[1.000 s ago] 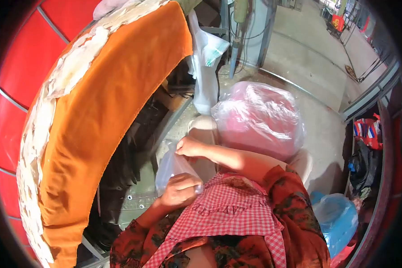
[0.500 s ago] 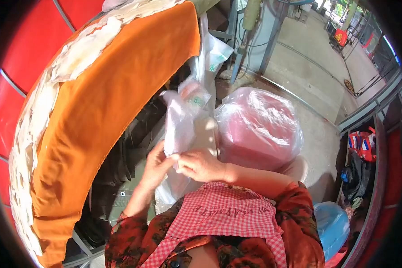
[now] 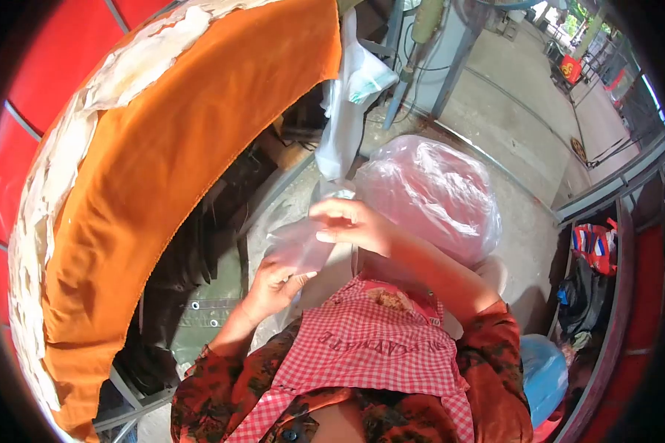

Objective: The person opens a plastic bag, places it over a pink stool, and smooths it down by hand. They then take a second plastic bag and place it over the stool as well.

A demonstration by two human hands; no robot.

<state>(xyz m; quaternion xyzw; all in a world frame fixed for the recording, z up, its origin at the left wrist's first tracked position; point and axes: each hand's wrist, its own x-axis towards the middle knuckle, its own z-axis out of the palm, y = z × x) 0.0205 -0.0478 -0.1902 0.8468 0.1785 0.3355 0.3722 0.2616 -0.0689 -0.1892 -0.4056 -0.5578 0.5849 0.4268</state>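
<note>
A small see-through plastic bag is stretched between my two hands, above my lap. My left hand grips its lower end, thumb against fingers. At the upper right edge of the bag, my right hand pinches the plastic between thumb and curled fingers. Just beyond my right hand stands a big clear plastic bag with something pink inside. A red-and-white checked apron covers my front below the hands.
An orange cloth drapes over a table edge on the left, with flat whitish pieces along its far side. A white plastic bag hangs ahead. To the right are a blue bag and a shelf edge.
My hands have moved apart, and my right hand has risen. The plastic bag, earlier standing up above both hands, now lies spread between them.
</note>
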